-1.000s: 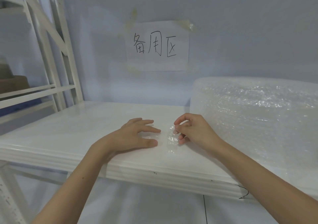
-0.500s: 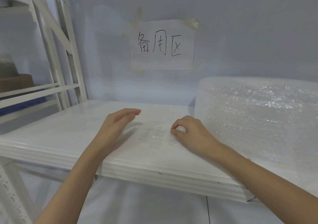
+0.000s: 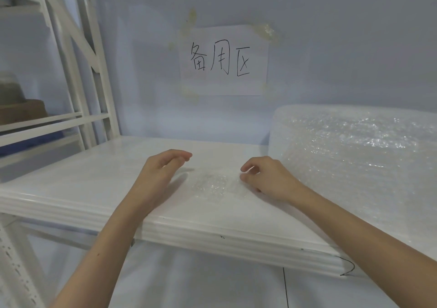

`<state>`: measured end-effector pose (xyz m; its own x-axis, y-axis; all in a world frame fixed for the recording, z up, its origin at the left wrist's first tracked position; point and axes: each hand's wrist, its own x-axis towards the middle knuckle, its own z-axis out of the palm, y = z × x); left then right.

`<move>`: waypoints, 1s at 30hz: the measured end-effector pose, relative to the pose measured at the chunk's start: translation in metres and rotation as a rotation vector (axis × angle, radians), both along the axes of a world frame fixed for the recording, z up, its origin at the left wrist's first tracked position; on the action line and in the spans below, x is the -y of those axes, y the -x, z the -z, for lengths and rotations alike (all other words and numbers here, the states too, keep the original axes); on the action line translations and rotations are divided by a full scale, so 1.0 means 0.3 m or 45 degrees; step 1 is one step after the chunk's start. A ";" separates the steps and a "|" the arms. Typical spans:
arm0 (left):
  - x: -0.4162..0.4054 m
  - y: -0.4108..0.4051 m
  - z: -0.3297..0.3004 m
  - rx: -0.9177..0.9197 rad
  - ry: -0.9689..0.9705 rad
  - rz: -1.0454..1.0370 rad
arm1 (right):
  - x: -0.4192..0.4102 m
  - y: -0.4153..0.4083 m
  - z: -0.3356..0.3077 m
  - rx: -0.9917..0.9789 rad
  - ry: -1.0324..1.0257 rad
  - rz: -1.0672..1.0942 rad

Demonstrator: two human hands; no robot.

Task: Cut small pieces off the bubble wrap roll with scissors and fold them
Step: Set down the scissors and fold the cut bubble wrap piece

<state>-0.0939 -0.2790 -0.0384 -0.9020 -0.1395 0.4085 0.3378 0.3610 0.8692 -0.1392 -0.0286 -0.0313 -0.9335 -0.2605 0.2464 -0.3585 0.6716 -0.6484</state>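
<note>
Two bare hands work over a white shelf board (image 3: pixel 99 189), with a small cut piece of bubble wrap (image 3: pixel 210 185) lying flat on the board between them.

Left hand (image 3: pixel 160 175): raised slightly above the board, fingers loosely curled and relaxed, holding nothing. It casts a shadow on the board just beside the left edge of the piece and does not appear to touch it.

Right hand (image 3: pixel 267 177): positioned at the right edge of the piece, fingers bent inward with thumb and forefinger close together. Whether the fingertips pinch the transparent edge or merely rest against it cannot be told.

Bubble wrap roll (image 3: pixel 354 165): large, lying on the right portion of the same board, just beside the right wrist and forearm. Its surface is clear and glossy.

Paper sign (image 3: pixel 223 61): white sheet with three handwritten black characters, taped at its corners to the pale blue wall (image 3: pixel 354 47) above the board.

White rack frame (image 3: pixel 82 71): upright and diagonal members stand at the left, with a brown object (image 3: pixel 21 111) partly visible on a neighbouring shelf behind them.
</note>
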 end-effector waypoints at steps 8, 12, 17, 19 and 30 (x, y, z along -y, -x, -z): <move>-0.007 -0.002 -0.001 0.039 0.051 0.004 | 0.006 0.014 -0.017 0.261 0.276 0.001; -0.011 -0.003 -0.001 0.048 0.059 0.002 | 0.004 -0.009 -0.030 0.395 0.563 -0.047; -0.009 -0.002 0.001 0.063 0.068 0.009 | 0.011 -0.007 -0.027 0.438 0.707 -0.129; -0.009 -0.002 0.001 0.060 0.075 0.000 | 0.008 -0.005 -0.029 0.435 0.711 -0.148; -0.018 -0.006 0.000 0.087 0.116 -0.019 | 0.016 0.008 0.002 0.243 0.413 -0.136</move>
